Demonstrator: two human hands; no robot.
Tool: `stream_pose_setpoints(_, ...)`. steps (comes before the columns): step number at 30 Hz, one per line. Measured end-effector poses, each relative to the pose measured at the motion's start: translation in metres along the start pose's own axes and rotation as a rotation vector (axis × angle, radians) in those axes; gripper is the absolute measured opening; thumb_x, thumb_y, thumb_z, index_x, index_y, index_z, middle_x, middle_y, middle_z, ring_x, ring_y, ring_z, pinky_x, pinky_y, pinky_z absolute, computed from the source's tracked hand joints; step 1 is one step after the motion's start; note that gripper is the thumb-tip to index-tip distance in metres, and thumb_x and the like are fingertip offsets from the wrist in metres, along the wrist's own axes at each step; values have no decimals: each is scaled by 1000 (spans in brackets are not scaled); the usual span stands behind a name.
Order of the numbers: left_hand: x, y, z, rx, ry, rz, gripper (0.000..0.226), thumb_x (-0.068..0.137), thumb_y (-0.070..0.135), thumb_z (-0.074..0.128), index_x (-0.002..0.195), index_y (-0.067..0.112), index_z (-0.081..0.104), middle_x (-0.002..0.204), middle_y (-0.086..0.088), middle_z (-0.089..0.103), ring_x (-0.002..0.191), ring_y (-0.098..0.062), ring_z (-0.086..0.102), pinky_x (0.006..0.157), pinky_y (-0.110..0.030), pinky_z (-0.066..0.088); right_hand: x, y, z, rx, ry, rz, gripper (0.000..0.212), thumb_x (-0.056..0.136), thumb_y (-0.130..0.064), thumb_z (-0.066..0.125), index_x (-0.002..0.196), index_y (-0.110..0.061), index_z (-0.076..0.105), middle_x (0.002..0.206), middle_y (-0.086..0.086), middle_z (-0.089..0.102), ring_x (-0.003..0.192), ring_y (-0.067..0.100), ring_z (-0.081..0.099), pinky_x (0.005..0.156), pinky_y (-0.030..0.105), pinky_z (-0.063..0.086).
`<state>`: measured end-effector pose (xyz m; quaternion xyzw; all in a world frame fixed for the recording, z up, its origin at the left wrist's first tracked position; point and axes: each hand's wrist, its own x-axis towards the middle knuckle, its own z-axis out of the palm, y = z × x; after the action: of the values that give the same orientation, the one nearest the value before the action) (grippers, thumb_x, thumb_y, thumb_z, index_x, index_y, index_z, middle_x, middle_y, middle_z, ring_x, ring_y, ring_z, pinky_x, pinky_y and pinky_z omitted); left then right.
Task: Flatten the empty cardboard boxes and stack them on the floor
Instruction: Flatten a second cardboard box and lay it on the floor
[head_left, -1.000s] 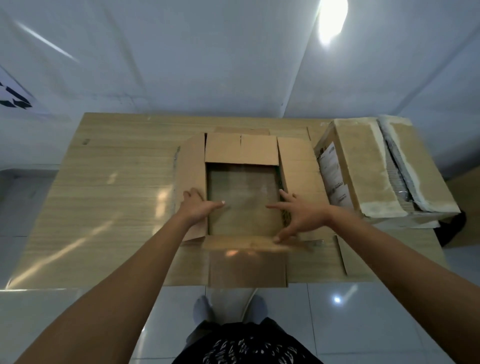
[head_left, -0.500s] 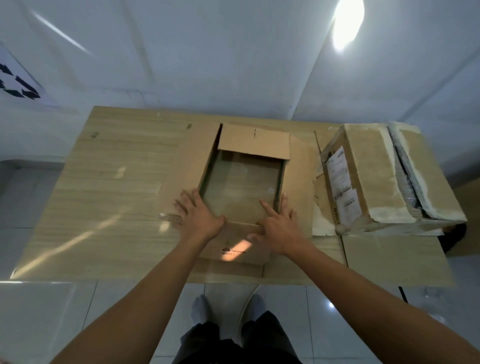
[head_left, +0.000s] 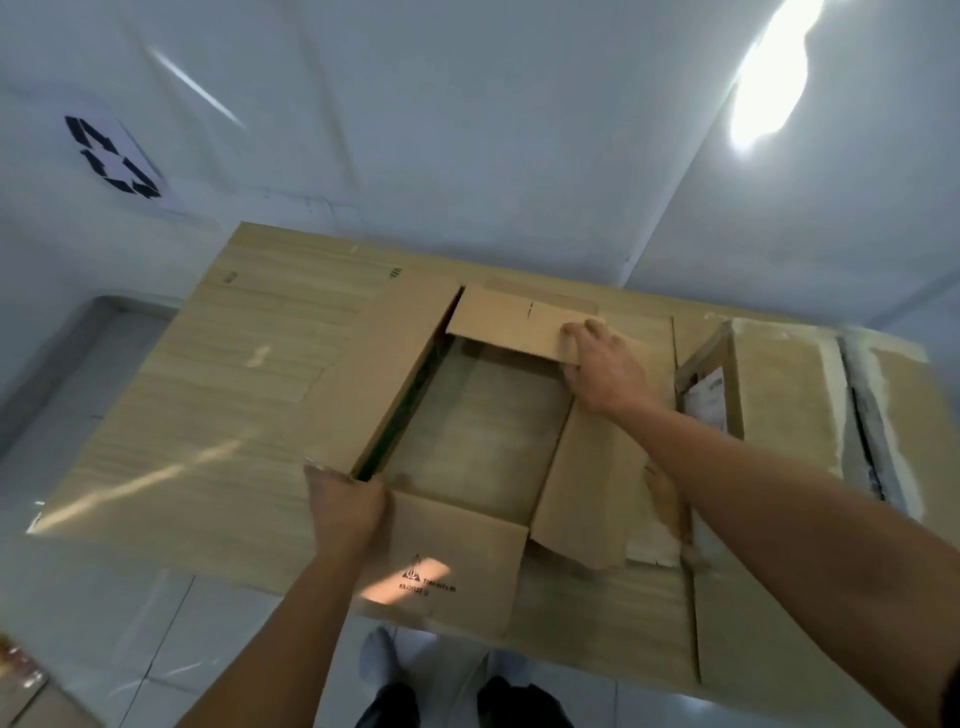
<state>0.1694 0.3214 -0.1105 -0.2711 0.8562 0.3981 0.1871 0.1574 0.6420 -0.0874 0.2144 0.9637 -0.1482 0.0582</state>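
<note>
An open cardboard box (head_left: 441, 561) stands on the wooden table (head_left: 208, 415), all its flaps spread out; I look straight through it to the table. My left hand (head_left: 345, 506) grips the near left corner, where the left flap meets the near flap with black print. My right hand (head_left: 602, 364) holds the far right corner, fingers curled over the far flap's edge. A second cardboard box (head_left: 789, 400) with torn whitish tape and a label lies on the table to the right.
A loose piece of cardboard (head_left: 748, 629) lies on the table's near right part. A white sheet with a black recycling mark (head_left: 111, 156) hangs on the pale wall at the left. Pale floor tiles and my feet (head_left: 384, 654) show below the table's near edge.
Both hands left the near edge of the box. The left moved to the near left corner and closed on it; the right reached to the far right corner. The view swung left.
</note>
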Motion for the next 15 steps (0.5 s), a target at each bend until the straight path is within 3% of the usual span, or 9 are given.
stream_pose_setpoints(1,2,1,-3,-2,2,5,58,84,20,70,129,-4,43,121,-23,54,118,-41,52,92,-43,43,9,4,-9,78,28,3,45,94,-24,58,137,-26,46,142,7,48,121,35,52,95,43,46)
stream_pose_setpoints(3,6,0,-9,-54,-14,36,34,85,19,71,108,1,54,96,-12,56,102,-35,56,80,-36,41,25,11,-29,228,80,99,33,93,-33,60,126,-25,59,128,6,63,112,30,60,90,38,49)
stream_pose_setpoints(6,11,-4,-21,-175,3,79,22,87,13,68,107,5,61,93,-6,60,93,-29,55,80,-34,41,48,25,-48,562,125,310,47,83,-54,68,117,-22,65,115,0,69,108,23,63,92,38,52)
stream_pose_setpoints(8,12,-5,-28,-174,38,101,22,88,5,64,109,0,64,96,-9,62,91,-29,57,81,-37,45,63,34,-54,762,155,476,59,79,-61,67,119,-18,63,118,2,69,113,26,62,98,41,50)
stream_pose_setpoints(11,15,-6,-32,-69,34,154,14,87,0,59,97,-4,68,87,-16,66,87,-35,63,76,-42,49,72,42,-49,630,16,626,76,85,-64,60,134,-7,53,135,11,58,124,34,54,100,42,44)
stream_pose_setpoints(15,15,-5,-34,-13,5,252,20,87,-3,55,100,1,69,81,-14,66,73,-31,61,65,-35,47,57,59,-22,503,-159,769,110,77,-79,52,153,-3,27,155,18,37,138,41,40,110,47,36)
